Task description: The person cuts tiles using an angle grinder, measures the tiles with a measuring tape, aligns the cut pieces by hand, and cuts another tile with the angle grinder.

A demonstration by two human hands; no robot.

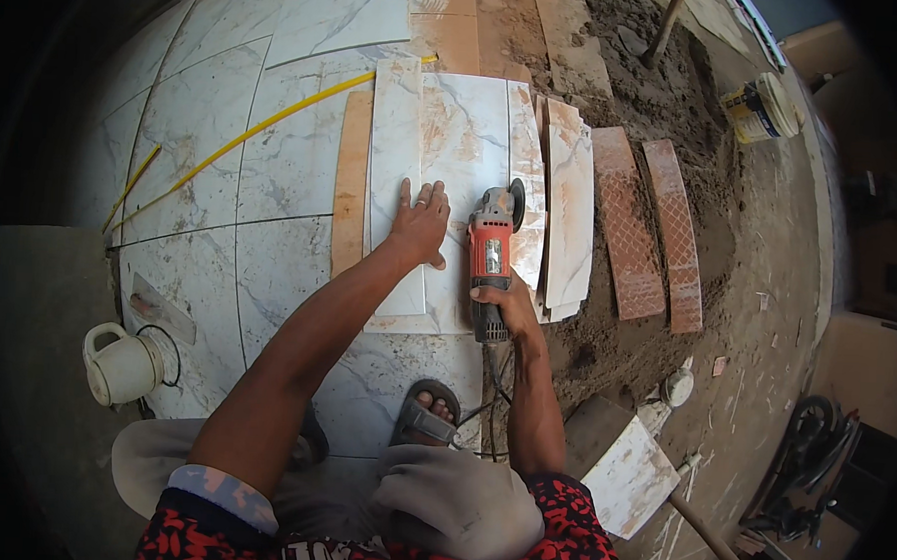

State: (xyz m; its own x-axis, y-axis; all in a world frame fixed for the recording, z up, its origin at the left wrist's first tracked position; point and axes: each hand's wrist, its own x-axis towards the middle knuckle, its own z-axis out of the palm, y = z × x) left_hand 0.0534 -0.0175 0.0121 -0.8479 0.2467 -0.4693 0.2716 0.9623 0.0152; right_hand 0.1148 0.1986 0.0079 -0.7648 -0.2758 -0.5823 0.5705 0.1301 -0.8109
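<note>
Grinder (492, 250), one: red plastic body, grey metal head, black ribbed rear with cord; dark round disc (518, 205) at the head's right side. Located over the pale tiles, right of the left hand; whether the disc touches tile cannot be told.

Right hand (507, 305): fingers curled around the grinder's black rear section.

Left hand (421, 224): fingers moderately spread, laid palm-down on a tile strip (398, 118), long, narrow, glossy white with faint veining.

Wide tile (465, 121): white, grey-veined, smeared with reddish dust, partly under the strip.

Plain strip (352, 176): tan, matte, straight-edged, just left of the tile strip.

Stacked strips (572, 210): white, dusty, edges uneven, right of the disc.

Patterned strips (629, 228), two: terracotta-coloured, crosshatched backs, lying on loose, dark, grainy soil (605, 359).

Yellow strip (275, 118): slender, bowed, across veined floor tiles (187, 204).

Jug (124, 368): cream, rounded, handled, lower left.

Bucket (761, 109): yellow-and-white, splattered, upper right.
</note>
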